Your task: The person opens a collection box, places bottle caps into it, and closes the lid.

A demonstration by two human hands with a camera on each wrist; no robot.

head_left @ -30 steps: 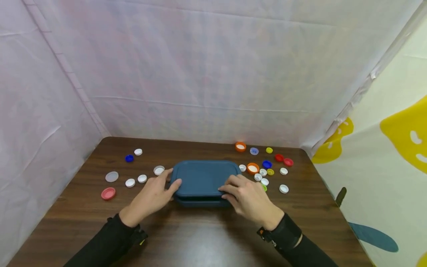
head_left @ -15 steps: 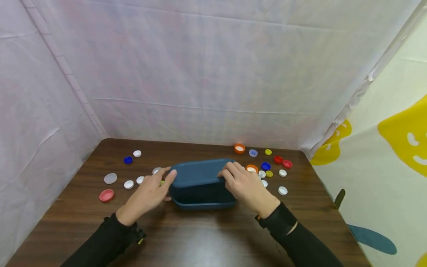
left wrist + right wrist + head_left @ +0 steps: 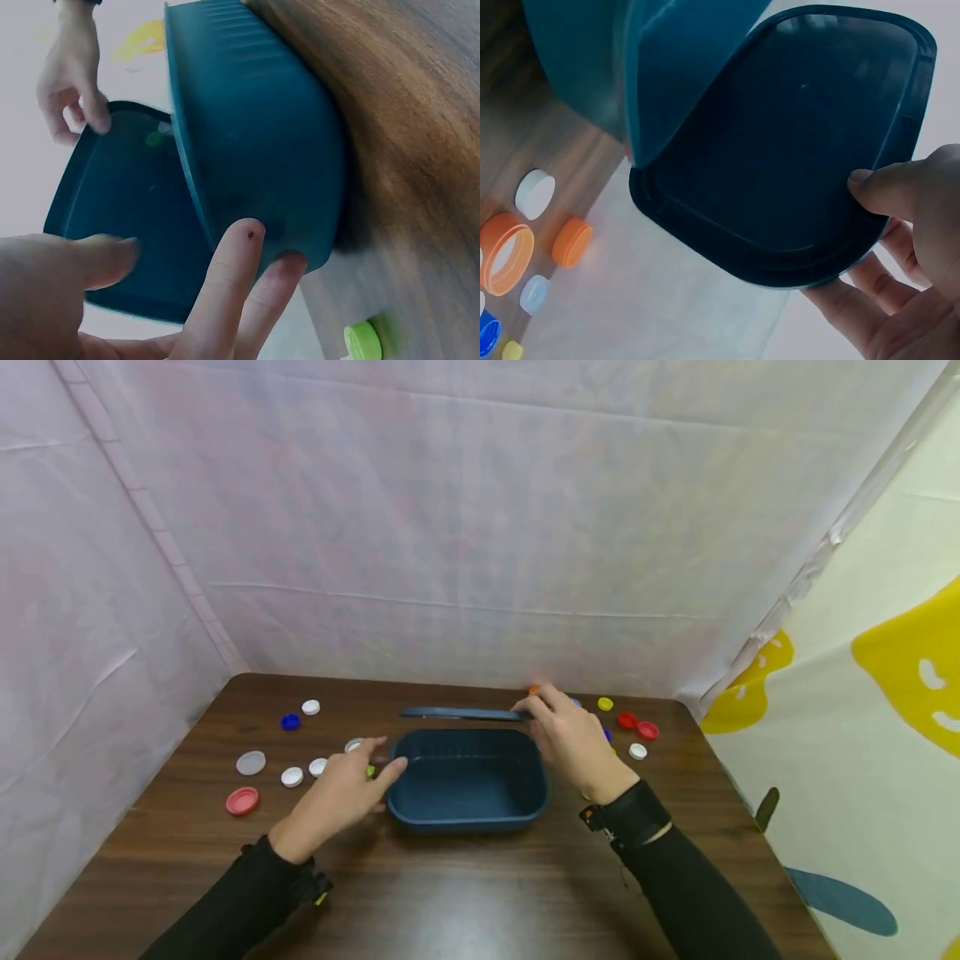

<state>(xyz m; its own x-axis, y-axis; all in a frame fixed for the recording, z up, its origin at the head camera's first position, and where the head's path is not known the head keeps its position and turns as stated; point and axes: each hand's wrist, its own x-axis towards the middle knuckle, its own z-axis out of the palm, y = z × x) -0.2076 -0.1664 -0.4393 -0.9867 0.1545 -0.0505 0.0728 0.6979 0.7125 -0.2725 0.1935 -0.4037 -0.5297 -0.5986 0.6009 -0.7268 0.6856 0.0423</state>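
A dark blue rectangular food container [image 3: 465, 823] stands uncovered on the table, with its bare inside showing. Behind it, the right hand [image 3: 573, 739] pinches one end of the matching blue lid [image 3: 465, 714]. That lid is raised nearly edge-on in the head view; the right wrist view shows the lid's underside [image 3: 780, 142] with the thumb on it and fingers behind. At the container's left end is the left hand [image 3: 341, 793]. Its fingertips [image 3: 241, 244] touch the outer wall, while its thumb [image 3: 105, 261] is held apart from the rim.
Bottle caps lie on both sides of the wooden table [image 3: 450, 893]: a pink cap [image 3: 242, 801], a clear cap [image 3: 251, 763] and several white ones to the left, red caps [image 3: 647, 731] and others to the right. An orange cap [image 3: 507, 253] lies near the right hand. A white fabric wall [image 3: 450, 527] rises behind.
The right hand has lifted the lid's front edge and swung it up and back off the container, exposing the inside. The left hand has stayed at the container's left end.
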